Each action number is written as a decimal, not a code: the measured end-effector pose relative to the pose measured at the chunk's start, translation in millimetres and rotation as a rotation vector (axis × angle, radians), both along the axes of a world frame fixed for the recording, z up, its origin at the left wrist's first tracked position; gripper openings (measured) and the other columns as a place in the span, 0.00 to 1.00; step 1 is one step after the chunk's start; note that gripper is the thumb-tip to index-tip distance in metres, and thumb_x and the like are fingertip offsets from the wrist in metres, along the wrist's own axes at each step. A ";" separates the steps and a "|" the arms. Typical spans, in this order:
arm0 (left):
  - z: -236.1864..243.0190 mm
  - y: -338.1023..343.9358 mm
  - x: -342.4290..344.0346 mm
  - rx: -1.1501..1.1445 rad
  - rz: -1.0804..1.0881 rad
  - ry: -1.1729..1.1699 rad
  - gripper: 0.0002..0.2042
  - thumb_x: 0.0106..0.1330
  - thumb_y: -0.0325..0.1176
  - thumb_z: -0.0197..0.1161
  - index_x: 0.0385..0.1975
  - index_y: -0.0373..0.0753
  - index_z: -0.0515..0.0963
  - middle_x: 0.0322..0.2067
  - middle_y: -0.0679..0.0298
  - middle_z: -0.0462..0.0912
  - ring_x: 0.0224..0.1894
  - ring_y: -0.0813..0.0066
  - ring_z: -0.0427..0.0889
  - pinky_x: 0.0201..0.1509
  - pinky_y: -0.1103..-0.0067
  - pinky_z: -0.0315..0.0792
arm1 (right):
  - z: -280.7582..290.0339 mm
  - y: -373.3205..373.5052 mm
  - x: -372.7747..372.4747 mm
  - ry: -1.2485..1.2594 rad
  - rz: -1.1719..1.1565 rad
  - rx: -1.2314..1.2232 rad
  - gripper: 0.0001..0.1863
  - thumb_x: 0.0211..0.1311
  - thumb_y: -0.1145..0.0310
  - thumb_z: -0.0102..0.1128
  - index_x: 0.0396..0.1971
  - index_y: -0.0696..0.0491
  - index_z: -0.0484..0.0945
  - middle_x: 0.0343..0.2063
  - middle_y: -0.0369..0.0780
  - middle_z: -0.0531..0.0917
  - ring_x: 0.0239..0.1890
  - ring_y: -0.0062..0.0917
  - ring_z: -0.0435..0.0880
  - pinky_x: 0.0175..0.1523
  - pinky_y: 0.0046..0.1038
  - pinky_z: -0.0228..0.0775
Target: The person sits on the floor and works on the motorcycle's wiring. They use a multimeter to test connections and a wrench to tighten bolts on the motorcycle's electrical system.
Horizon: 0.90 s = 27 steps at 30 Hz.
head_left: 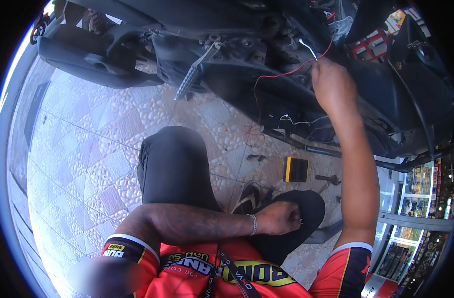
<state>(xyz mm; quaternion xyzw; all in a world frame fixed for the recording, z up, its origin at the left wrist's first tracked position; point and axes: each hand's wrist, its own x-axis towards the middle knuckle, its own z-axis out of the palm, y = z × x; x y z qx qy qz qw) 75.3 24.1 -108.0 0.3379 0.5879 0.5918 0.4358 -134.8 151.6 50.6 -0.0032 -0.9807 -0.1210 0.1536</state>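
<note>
My right hand (334, 85) reaches up to the opened side of a dark motor scooter (222, 79). Its fingers close round a slim, bright metal tool (308, 46) with a curved end, whose exact kind I cannot make out. A thin red wire (291, 72) runs by those fingers and droops along the dark body panel. Across my lap, my left hand (280, 218) rests closed on my knee. Something small and shiny shows at its fingertips, too small to name. Loose wires with a white connector (285, 117) hang low on the scooter.
On the patterned stone floor (88, 134) lie a yellow and black box (296, 170), a dark metal tool (327, 179) and a small black piece (256, 157). A metal footpeg (189, 82) sticks out from the scooter. Glass display shelves (416, 191) stand at the right.
</note>
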 end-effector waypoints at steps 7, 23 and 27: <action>5.6 -2.3 0.4 -0.014 -0.009 0.008 0.12 0.60 0.36 0.66 0.36 0.34 0.78 0.32 0.55 0.84 0.37 0.62 0.86 0.44 0.69 0.78 | 18.5 -48.6 -15.0 -0.297 -0.106 0.099 0.14 0.66 0.70 0.50 0.38 0.61 0.84 0.42 0.51 0.86 0.47 0.46 0.84 0.53 0.42 0.76; 5.7 -6.8 5.0 0.018 0.010 0.046 0.13 0.59 0.37 0.66 0.36 0.34 0.79 0.32 0.53 0.84 0.38 0.58 0.85 0.44 0.68 0.78 | -19.0 34.0 13.0 0.055 -0.129 -0.019 0.14 0.69 0.63 0.53 0.43 0.55 0.82 0.37 0.51 0.85 0.42 0.49 0.84 0.47 0.46 0.76; 1.3 -1.6 5.4 -0.015 -0.019 0.059 0.12 0.60 0.37 0.66 0.36 0.34 0.79 0.32 0.55 0.85 0.37 0.61 0.86 0.44 0.69 0.78 | -10.8 10.6 17.4 0.121 -0.030 -0.131 0.14 0.71 0.64 0.50 0.43 0.58 0.81 0.39 0.53 0.84 0.45 0.49 0.83 0.48 0.45 0.75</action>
